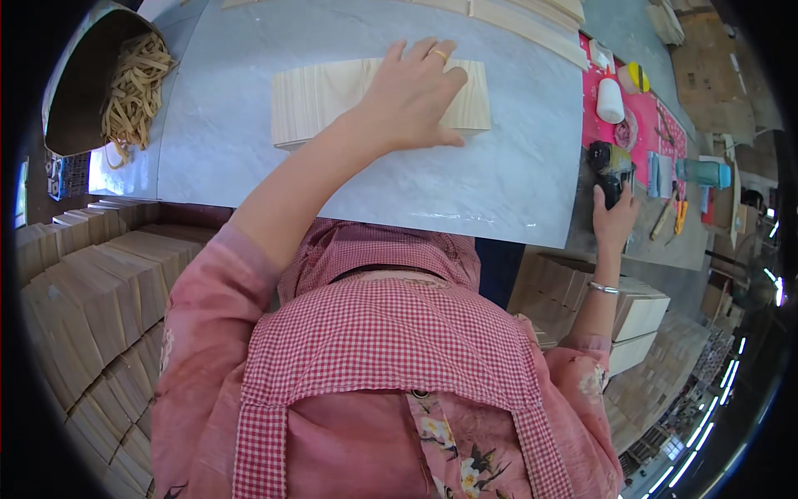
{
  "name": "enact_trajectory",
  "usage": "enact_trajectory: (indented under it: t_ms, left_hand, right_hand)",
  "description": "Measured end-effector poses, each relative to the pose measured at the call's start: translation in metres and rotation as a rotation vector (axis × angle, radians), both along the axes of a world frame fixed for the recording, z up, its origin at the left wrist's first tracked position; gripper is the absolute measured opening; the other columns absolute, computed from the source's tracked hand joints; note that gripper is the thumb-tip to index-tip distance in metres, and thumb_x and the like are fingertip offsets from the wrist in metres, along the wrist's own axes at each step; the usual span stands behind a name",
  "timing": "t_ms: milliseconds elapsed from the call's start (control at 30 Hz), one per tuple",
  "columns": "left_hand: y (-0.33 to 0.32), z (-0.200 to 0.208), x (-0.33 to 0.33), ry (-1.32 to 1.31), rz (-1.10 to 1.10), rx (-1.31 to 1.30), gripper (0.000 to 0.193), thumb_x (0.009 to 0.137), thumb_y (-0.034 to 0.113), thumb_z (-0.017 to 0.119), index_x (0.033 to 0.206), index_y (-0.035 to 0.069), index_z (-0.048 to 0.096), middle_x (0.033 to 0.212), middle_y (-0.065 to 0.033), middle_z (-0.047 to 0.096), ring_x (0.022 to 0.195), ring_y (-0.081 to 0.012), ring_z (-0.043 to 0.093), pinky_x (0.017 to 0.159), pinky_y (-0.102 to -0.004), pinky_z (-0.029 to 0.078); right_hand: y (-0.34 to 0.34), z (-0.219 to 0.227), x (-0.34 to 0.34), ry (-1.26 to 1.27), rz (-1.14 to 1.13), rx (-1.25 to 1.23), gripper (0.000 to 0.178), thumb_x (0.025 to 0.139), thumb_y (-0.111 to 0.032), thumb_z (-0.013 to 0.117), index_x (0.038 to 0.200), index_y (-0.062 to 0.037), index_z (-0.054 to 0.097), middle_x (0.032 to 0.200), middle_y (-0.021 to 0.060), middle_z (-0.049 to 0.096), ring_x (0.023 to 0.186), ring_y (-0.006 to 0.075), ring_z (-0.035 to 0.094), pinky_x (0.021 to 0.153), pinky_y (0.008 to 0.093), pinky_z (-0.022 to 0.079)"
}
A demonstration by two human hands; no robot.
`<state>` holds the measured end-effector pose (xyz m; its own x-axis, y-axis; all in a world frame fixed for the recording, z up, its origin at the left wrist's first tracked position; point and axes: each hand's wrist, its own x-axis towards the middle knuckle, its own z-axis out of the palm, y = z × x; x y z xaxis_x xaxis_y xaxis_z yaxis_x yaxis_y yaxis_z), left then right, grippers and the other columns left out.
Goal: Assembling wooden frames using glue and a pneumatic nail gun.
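A pale wooden board point(324, 96) lies crosswise on the blue-grey marbled tabletop in front of me. Over its right part is my left hand point(411, 98), palm down with fingers spread past the far edge and the thumb by the near edge. It wears a ring. Off to the right, my right hand point(615, 218) has its fingers round a black and yellowish handheld tool point(613, 166), which looks like a small power tool. That tool is at the table's right side; its underside is hidden.
A bin point(79, 91) with tan strips point(137, 91) is at the upper left. A white bottle point(610, 101), yellow-lidded jar point(636, 77), teal bottle point(702, 173) and orange-handled tool point(681, 218) lie right. Wood stacks point(100, 291) stand left; more boards point(532, 29) lie along the far edge.
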<state>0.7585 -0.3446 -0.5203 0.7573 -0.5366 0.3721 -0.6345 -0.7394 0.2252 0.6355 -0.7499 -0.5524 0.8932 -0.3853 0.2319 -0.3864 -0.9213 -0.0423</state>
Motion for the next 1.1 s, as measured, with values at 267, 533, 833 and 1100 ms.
enact_trajectory:
  t_ms: [267, 533, 833, 1100]
  left_hand:
    - [-0.017, 0.000, 0.008, 0.280, 0.058, 0.123, 0.051, 0.064, 0.037, 0.086, 0.100, 0.006, 0.068, 0.123, -0.0157, 0.064, 0.110, -0.0320, 0.060, 0.096, -0.0413, 0.047]
    - [-0.015, -0.015, 0.003, 0.199, 0.075, 0.031, 0.048, 0.066, 0.036, 0.084, 0.101, 0.006, 0.070, 0.112, -0.0145, 0.066, 0.101, -0.0310, 0.062, 0.091, -0.0405, 0.050]
    - [-0.017, -0.024, 0.006, 0.137, 0.100, -0.023, 0.036, 0.066, 0.033, 0.082, 0.092, 0.009, 0.074, 0.097, -0.0104, 0.067, 0.092, -0.0275, 0.060, 0.084, -0.0408, 0.047]
    - [-0.018, -0.021, 0.005, 0.134, 0.113, -0.030, 0.036, 0.064, 0.032, 0.082, 0.090, 0.009, 0.073, 0.097, -0.0099, 0.067, 0.091, -0.0269, 0.060, 0.085, -0.0397, 0.046]
  right_hand:
    - [-0.057, -0.029, 0.014, 0.102, -0.002, -0.032, 0.064, 0.085, -0.025, 0.073, 0.138, 0.0020, 0.049, 0.116, 0.0259, 0.062, 0.102, 0.0404, 0.063, 0.092, 0.0463, 0.051]
    - [-0.028, 0.042, 0.045, 0.141, -0.275, 0.660, 0.039, 0.085, -0.022, 0.074, 0.110, 0.0057, 0.064, 0.076, 0.0134, 0.067, 0.058, 0.0215, 0.063, 0.058, 0.0332, 0.054]
    - [0.147, 0.140, 0.021, 0.180, 0.035, 0.796, 0.029, 0.085, -0.020, 0.079, 0.095, 0.0036, 0.065, 0.063, 0.0034, 0.059, 0.045, 0.0100, 0.050, 0.041, 0.0245, 0.041]
    - [0.177, 0.141, 0.025, 0.254, 0.166, 0.870, 0.027, 0.086, -0.018, 0.080, 0.097, 0.0015, 0.066, 0.063, 0.0029, 0.059, 0.044, 0.0092, 0.047, 0.040, 0.0242, 0.039]
